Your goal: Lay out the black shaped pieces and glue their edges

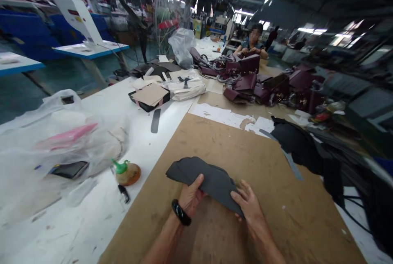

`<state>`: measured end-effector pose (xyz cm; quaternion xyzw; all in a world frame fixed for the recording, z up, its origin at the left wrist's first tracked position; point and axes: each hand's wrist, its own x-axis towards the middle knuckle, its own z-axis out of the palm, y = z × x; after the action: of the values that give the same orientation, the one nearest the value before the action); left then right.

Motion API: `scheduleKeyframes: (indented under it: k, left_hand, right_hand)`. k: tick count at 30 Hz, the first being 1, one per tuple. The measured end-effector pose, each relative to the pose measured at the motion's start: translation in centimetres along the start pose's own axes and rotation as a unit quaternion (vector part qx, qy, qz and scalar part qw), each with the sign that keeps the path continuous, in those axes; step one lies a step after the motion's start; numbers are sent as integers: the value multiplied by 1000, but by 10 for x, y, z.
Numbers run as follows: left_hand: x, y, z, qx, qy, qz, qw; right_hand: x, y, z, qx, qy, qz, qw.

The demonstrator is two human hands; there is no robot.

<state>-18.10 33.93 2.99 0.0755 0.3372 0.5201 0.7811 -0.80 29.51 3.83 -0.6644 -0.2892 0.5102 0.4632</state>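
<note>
Between my two hands is a stack of dark grey cut pieces (205,178), long with rounded edges and slightly fanned at the left end. My left hand (193,194) grips its lower left edge, thumb on top and fingers underneath; a black bracelet circles that wrist. At the right end, my right hand (247,202) pinches the stack with its thumb over the face and the fingers behind. The pieces are held above a brown board (294,210) that covers this part of the table. Whether they are leather or fabric I cannot tell.
Left, on the white table, lie a green-capped glue bottle (127,172), clear plastic bags (67,133) and a grey strip (155,120). Black material (307,145) heaps along the right edge. Maroon handbags (245,82) pile up at the back, where another person (253,45) sits.
</note>
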Motion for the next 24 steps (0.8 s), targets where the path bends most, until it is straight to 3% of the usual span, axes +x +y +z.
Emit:
scheduleKeyframes:
  k: [5, 10, 13, 15, 17, 20, 22, 24]
  left_hand:
    - [18, 24, -8, -43, 4, 16, 999]
    - [27, 32, -16, -67, 50, 10, 996]
    - [32, 30, -18, -81, 49, -22, 995]
    - [36, 29, -18, -82, 41, -42, 995]
    - [39, 29, -18, -84, 37, -53, 994]
    - [40, 29, -17, -91, 36, -64, 993]
    - [40, 29, -18, -88, 31, -74, 993]
    - [40, 29, -19, -75, 25, -71, 994]
  right_hand:
    - [42, -35, -2, -69, 1, -65, 995]
    - [130, -74, 17, -125, 17, -164, 978]
    - [185, -82, 34, -186, 13, -201, 962]
    - [208, -82, 44, -237, 11, -222, 946]
    - [216, -82, 49, -280, 14, -244, 928]
    - [199, -83, 52, -320, 6, -265, 910]
    - [176, -82, 54, -339, -39, -254, 905]
    - [150, -77, 57, -358, -135, -208, 900]
